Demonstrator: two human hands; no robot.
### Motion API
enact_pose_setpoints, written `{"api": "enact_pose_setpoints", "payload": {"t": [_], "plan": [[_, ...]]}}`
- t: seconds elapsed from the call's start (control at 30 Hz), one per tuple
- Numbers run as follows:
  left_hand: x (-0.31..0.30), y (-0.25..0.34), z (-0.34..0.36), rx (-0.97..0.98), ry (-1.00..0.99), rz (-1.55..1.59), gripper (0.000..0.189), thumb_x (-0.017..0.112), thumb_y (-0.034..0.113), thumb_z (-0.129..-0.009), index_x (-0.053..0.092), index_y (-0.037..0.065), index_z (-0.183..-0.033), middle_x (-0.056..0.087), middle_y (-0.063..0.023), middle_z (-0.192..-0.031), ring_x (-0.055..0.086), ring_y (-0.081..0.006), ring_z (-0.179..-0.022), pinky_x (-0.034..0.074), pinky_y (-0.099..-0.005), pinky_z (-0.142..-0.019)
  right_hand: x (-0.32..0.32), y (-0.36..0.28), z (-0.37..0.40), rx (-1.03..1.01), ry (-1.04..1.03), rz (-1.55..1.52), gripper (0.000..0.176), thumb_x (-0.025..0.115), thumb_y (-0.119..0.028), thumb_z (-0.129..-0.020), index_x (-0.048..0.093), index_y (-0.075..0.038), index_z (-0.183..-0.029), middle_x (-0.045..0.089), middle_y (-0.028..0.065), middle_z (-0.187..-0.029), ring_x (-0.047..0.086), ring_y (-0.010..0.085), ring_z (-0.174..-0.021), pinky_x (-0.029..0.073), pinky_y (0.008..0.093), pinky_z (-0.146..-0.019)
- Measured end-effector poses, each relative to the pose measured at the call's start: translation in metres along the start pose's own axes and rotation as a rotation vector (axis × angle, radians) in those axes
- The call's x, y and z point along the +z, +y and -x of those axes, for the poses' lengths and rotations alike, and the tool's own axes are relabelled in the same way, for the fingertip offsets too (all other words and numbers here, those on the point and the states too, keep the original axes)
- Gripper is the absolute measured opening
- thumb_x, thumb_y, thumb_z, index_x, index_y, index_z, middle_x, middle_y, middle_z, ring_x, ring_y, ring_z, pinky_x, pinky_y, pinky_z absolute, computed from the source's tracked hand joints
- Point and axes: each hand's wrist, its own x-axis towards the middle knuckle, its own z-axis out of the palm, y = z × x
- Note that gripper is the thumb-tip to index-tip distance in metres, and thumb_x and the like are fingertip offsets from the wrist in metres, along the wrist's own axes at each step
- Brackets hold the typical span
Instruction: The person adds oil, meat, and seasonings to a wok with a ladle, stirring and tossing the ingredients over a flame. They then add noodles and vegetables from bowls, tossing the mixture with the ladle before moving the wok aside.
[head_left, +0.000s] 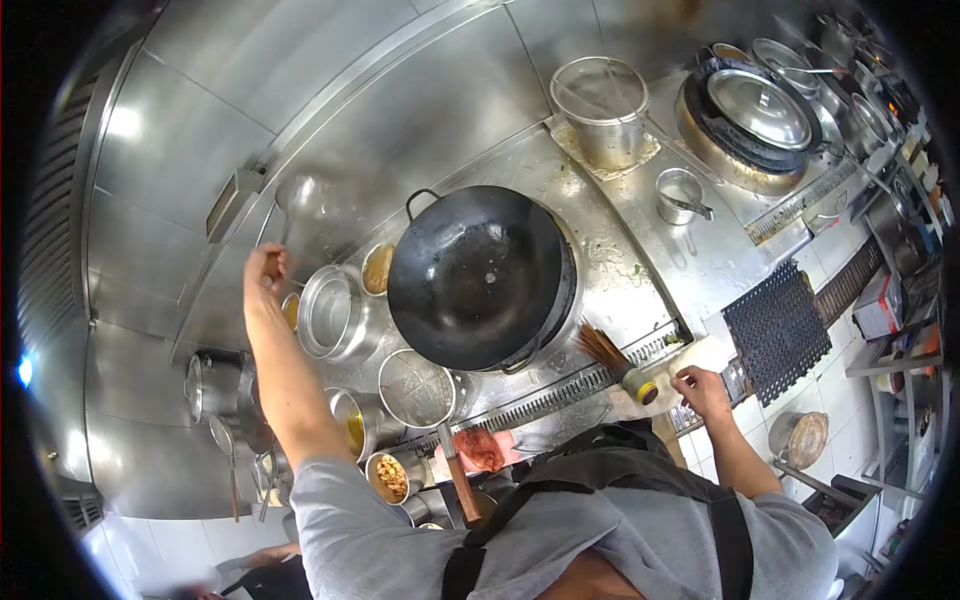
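At the far left, my left hand [268,268] is closed around the thin handle of what looks like a ladle [300,193]. Its bowl is raised toward the steel wall and blurred. Below that hand stands a round steel pot [330,313]. My right hand [705,392] hangs near the stove's front edge with its fingers loosely curled in; nothing shows in them. Just left of it lies a bamboo wok brush [603,347], apart from the fingers. Between my hands a black wok [478,280] sits on the stove, its inside dark and shiny.
A wire strainer [416,388] rests left of the wok's front. Red meat [480,450] lies by a wooden-handled tool [460,480]. Behind stand a tall steel pot [605,130] and a lidded pan [758,108]. A black perforated mat [778,332] lies at right. Another person's arm [270,555] shows lower left.
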Motion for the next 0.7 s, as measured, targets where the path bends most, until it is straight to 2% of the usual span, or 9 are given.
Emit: {"api": "enact_pose_setpoints", "payload": {"t": [0.1,0.17,0.27,0.43,0.57,0.6,0.63,0.67,0.7], "plan": [[0.039,0.017,0.01,0.008,0.032,-0.217,0.007,0.056,0.007,-0.074,0.055,0.005,-0.068,0.053,-0.0026,-0.056,0.047,-0.011,-0.041,0.042,-0.0207,-0.038,-0.011,0.013,-0.006,-0.013,0.022,-0.045,0.028,0.066,-0.024,-0.08,0.063,0.002,-0.092,0.062,0.0119,-0.063,0.061,0.0161,-0.049,0.047,0.0297,-0.047],[0.076,0.004,0.031,0.182,0.197,-0.29,0.007,0.057,0.007,-0.073,0.055,0.004,-0.067,0.053,-0.0043,-0.056,0.047,-0.0127,-0.041,0.04,-0.0226,-0.037,-0.02,0.016,-0.003,-0.006,0.028,-0.062,0.027,0.066,-0.023,-0.081,0.064,0.001,-0.091,0.062,0.0111,-0.062,0.06,0.0152,-0.048,0.046,0.0291,-0.046],[0.071,-0.03,0.014,0.168,0.175,-0.262,0.007,0.057,0.007,-0.072,0.055,0.003,-0.067,0.053,-0.0059,-0.056,0.049,-0.0142,-0.042,0.04,-0.024,-0.038,-0.034,0.025,-0.001,0.012,0.027,-0.079,0.026,0.065,-0.023,-0.081,0.064,0.001,-0.091,0.062,0.0103,-0.061,0.06,0.0145,-0.048,0.045,0.0286,-0.045],[0.106,-0.07,0.065,0.157,0.235,-0.184,0.007,0.056,0.006,-0.073,0.055,0.002,-0.068,0.053,-0.0072,-0.057,0.049,-0.0148,-0.043,0.039,-0.0245,-0.038,-0.046,0.047,-0.004,0.046,0.007,-0.043,0.026,0.064,-0.023,-0.081,0.064,0.001,-0.091,0.061,0.0091,-0.06,0.059,0.0139,-0.047,0.045,0.0283,-0.045],[0.123,-0.085,0.083,0.154,0.066,-0.067,0.007,0.055,0.006,-0.074,0.054,0.001,-0.07,0.053,-0.0062,-0.06,0.048,-0.0128,-0.046,0.039,-0.0224,-0.04,-0.053,0.033,-0.008,0.014,-0.017,-0.007,0.029,0.066,-0.027,-0.08,0.065,-0.001,-0.093,0.064,0.0133,-0.068,0.062,0.0181,-0.052,0.048,0.0319,-0.055],[0.133,-0.087,0.088,0.171,-0.001,0.002,0.007,0.055,0.006,-0.074,0.054,0.0,-0.072,0.052,-0.0058,-0.061,0.047,-0.0123,-0.047,0.038,-0.0219,-0.04,-0.046,0.046,-0.016,-0.066,0.01,0.013,0.029,0.065,-0.028,-0.08,0.065,-0.001,-0.093,0.064,0.0134,-0.069,0.063,0.0188,-0.053,0.048,0.0318,-0.055],[0.147,-0.09,0.094,0.186,-0.069,0.072,0.007,0.055,0.006,-0.075,0.054,-0.001,-0.075,0.051,-0.0055,-0.062,0.046,-0.0117,-0.048,0.038,-0.0214,-0.041,-0.05,0.033,-0.016,-0.028,-0.035,-0.022,0.029,0.064,-0.028,-0.081,0.065,-0.002,-0.093,0.064,0.0131,-0.069,0.063,0.0191,-0.054,0.049,0.0318,-0.055],[0.161,-0.092,0.099,0.158,-0.112,0.142,0.016,0.056,0.006,-0.075,0.052,-0.005,-0.085,0.048,-0.0048,-0.063,0.044,-0.0109,-0.05,0.037,-0.021,-0.042,-0.052,0.021,-0.014,-0.041,-0.038,-0.034,0.029,0.064,-0.028,-0.081,0.064,-0.002,-0.093,0.064,0.0129,-0.069,0.063,0.0191,-0.054,0.049,0.0317,-0.055],[0.173,-0.1,0.098,0.143,-0.115,0.142,0.016,0.056,0.006,-0.075,0.052,-0.005,-0.085,0.048,-0.0048,-0.063,0.044,-0.0109,-0.05,0.037,-0.021,-0.042,-0.053,0.012,-0.013,-0.052,-0.04,-0.046,0.03,0.064,-0.029,-0.081,0.064,-0.002,-0.094,0.064,0.0127,-0.068,0.063,0.0191,-0.054,0.049,0.0317,-0.056]]}}
